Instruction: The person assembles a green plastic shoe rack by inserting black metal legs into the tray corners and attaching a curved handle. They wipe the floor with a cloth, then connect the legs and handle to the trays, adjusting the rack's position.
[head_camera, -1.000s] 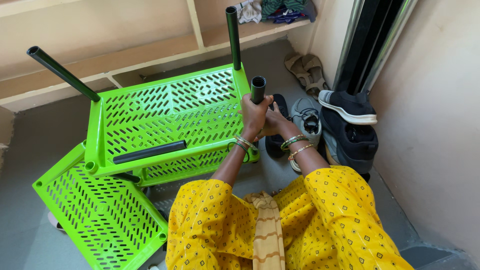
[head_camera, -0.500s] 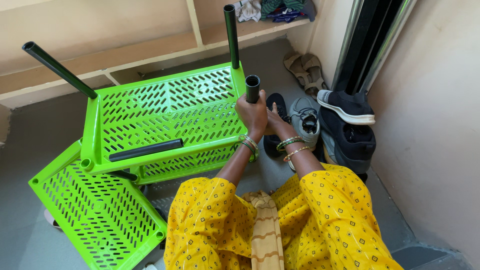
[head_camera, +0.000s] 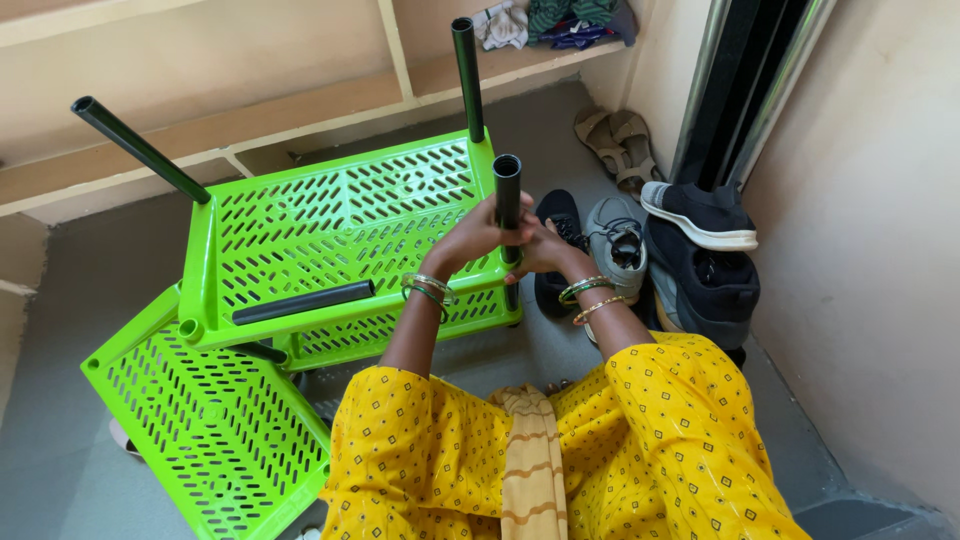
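A bright green perforated plastic shelf (head_camera: 330, 225) stands on the floor with black tubes in its corners. Both my hands hold the near-right black tube (head_camera: 507, 182), which stands upright in the shelf's corner. My left hand (head_camera: 472, 238) wraps it from the left, and my right hand (head_camera: 537, 248) grips it from the right, lower down. Another black tube (head_camera: 303, 302) lies loose along the shelf's front edge. A second green shelf (head_camera: 205, 420) lies tilted on the floor at the lower left.
Upright tubes stand at the far-left corner (head_camera: 140, 150) and far-right corner (head_camera: 467, 75). Dark and grey shoes (head_camera: 690, 260) and sandals (head_camera: 615, 140) crowd the floor at right, beside a wall. Wooden shelving (head_camera: 250, 70) runs along the back.
My left hand has loosened from the top of the tube and slid lower, leaving more of the tube showing above it. The view shifted slightly.
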